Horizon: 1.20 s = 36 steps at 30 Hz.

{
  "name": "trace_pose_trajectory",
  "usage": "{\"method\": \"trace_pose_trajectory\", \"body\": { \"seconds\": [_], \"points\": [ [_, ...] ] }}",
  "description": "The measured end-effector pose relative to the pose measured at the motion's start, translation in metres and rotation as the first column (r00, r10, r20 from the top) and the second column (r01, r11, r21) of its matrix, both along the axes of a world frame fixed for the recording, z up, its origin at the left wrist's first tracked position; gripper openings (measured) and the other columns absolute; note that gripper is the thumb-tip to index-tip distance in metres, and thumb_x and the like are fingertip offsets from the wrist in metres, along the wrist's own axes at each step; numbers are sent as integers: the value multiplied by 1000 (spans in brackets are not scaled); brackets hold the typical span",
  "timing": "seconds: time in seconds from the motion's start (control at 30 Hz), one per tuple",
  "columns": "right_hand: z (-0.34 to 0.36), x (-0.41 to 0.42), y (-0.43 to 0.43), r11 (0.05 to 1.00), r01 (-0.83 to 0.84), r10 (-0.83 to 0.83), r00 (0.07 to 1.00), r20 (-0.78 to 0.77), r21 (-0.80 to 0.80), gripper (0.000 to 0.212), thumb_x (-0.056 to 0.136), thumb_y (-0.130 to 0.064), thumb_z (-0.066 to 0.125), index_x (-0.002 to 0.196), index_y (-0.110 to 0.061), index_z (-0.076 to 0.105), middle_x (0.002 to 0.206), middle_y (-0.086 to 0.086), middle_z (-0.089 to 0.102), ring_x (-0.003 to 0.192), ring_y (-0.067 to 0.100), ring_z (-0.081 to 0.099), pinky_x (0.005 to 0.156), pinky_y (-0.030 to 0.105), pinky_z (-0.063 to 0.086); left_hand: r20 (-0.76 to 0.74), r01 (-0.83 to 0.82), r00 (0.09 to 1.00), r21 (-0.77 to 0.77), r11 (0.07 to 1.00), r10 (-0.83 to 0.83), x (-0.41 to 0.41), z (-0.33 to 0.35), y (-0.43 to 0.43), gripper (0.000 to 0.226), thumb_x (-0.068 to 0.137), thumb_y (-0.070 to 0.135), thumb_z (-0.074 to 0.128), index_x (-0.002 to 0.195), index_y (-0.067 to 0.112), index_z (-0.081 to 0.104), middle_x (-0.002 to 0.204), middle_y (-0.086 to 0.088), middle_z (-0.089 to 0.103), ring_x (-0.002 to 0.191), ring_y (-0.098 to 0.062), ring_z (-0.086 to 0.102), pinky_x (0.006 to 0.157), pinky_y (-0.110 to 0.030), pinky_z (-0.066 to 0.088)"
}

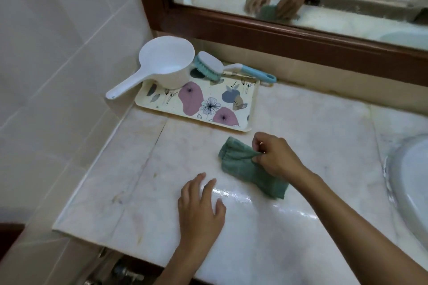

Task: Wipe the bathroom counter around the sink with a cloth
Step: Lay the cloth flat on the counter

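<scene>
A green cloth lies bunched on the pale marble counter, a little in front of the tray. My right hand pinches a fold of the cloth at its right side, fingers closed on the fabric. My left hand hovers over the counter to the left of the cloth, fingers spread, holding nothing. The white sink curves in at the right edge, partly cut off by the frame. A wet shiny streak runs across the counter between my hands.
A floral tray sits at the back left, bearing a white water dipper and a blue scrub brush. A wood-framed mirror runs along the back. A tiled wall borders the left; the counter's front edge lies near me.
</scene>
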State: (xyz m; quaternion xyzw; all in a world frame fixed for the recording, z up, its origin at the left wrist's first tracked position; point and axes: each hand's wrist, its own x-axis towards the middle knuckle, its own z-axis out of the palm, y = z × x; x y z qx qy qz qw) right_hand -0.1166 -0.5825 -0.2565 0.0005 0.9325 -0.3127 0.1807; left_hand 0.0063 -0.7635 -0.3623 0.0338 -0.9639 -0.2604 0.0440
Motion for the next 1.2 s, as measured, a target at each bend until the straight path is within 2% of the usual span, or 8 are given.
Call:
{"method": "trace_pose_trajectory", "body": {
  "seconds": [0.17, 0.33, 0.57, 0.7, 0.9, 0.97, 1.07, 1.2],
  "points": [
    [26, -77, -32, 995, -98, 94, 989, -114, -30, 22, 76, 3, 64, 78, -14, 51, 87, 6, 63, 82, 24, 55, 73, 39, 48, -34, 19, 999, -41, 999, -20, -40, 5, -28, 49, 78, 28, 60, 125, 18, 62, 143, -4, 49, 126, -26, 46, 93, -41, 45],
    [21, -148, -71, 971, -237, 233, 969, -77, -38, 26, 74, 5, 65, 76, -17, 50, 81, -3, 54, 83, 20, 52, 68, 32, 42, 4, 17, 1000, -53, 998, -17, -62, -4, -42, 49, 85, 37, 47, 128, 20, 60, 147, -2, 46, 132, -22, 41, 99, -43, 44],
    [-34, -163, -84, 958, -180, 197, 979, -55, 222, 21, 80, -1, 49, 95, -15, 52, 102, 11, 59, 98, 32, 50, 77, 39, 41, -16, 9, 1000, -64, 998, -10, -63, -7, -42, 48, 83, 39, 44, 125, 23, 62, 145, 0, 47, 130, -22, 43, 97, -40, 42],
    [-50, -130, -87, 882, -73, 208, 947, -245, 466, 43, 87, -25, 53, 129, -16, 45, 142, 10, 39, 128, 33, 32, 100, 48, 32, -22, 14, 1000, -97, 995, -16, -64, -6, -39, 48, 79, 34, 49, 122, 21, 63, 143, -2, 49, 128, -25, 45, 94, -42, 44],
    [-72, -91, -89, 922, -185, 233, 967, -105, 340, 55, 100, -54, 21, 151, -33, 23, 163, -2, 6, 148, 32, 3, 115, 49, 12, 14, 6, 1000, -116, 993, -5, -66, -3, -37, 48, 75, 31, 55, 121, 20, 63, 142, -3, 50, 127, -26, 45, 92, -41, 44],
    [-74, -84, -87, 935, -164, 212, 969, -127, 315, 56, 101, -54, 19, 151, -30, 24, 162, -1, 10, 148, 31, 3, 115, 48, 12, 6, 1, 1000, -101, 995, -1, -66, -2, -38, 47, 76, 31, 54, 121, 21, 62, 142, -2, 50, 127, -25, 45, 91, -41, 44],
    [-67, -55, -78, 966, -56, 122, 960, -251, 253, 60, 94, -54, 18, 140, -22, 40, 155, 2, 31, 141, 31, 22, 110, 48, 28, 0, 12, 1000, -74, 997, -12, -65, -3, -40, 46, 75, 30, 57, 120, 21, 63, 141, -2, 51, 126, -25, 46, 91, -41, 45],
    [-58, 14, -50, 987, 158, -147, 925, -349, 3, 39, 96, -30, 47, 134, -22, 50, 143, 1, 46, 131, 25, 37, 105, 37, 35, 65, -99, 993, 28, 995, 97, -70, 2, -33, 46, 76, 27, 60, 121, 21, 63, 144, -1, 49, 131, -26, 40, 98, -42, 38]
  ]
}}
